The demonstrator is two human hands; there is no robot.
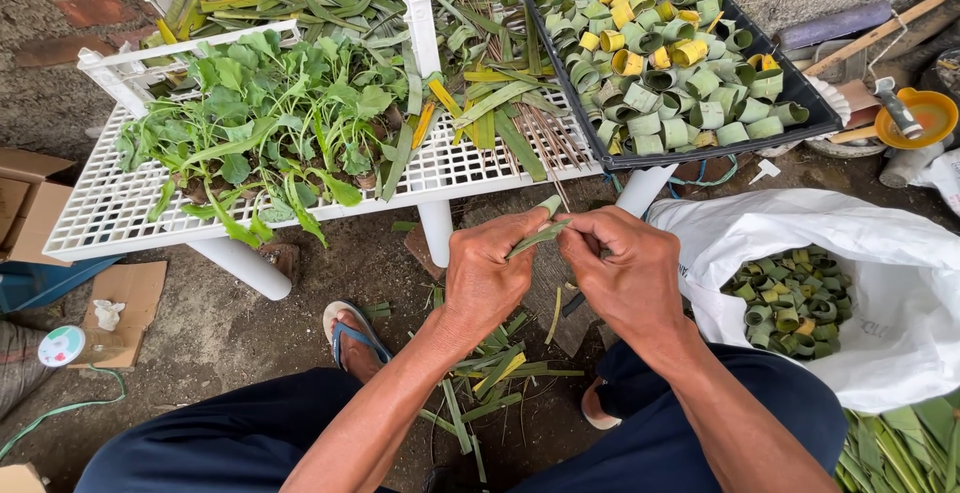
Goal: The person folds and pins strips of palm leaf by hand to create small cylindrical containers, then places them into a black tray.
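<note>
Both of my hands meet at the middle of the view, pinching one narrow green leaf strip (538, 237). My left hand (487, 275) holds its left part, with the tip sticking up past the fingers. My right hand (626, 271) grips the right part with thumb and fingers closed on it. Below the hands, cut green and yellow leaf scraps (487, 378) lie on the ground between my legs. A blue sandal (352, 333) shows on my foot at the left.
A white lattice table (110, 208) carries leafy seedlings (270, 133) and long leaf strips (500, 103). A black tray (690, 148) holds several rolled leaf rings. A white sack (900, 283) at the right holds more rings. Cardboard boxes (25, 208) stand left; an orange bowl (922, 113) sits far right.
</note>
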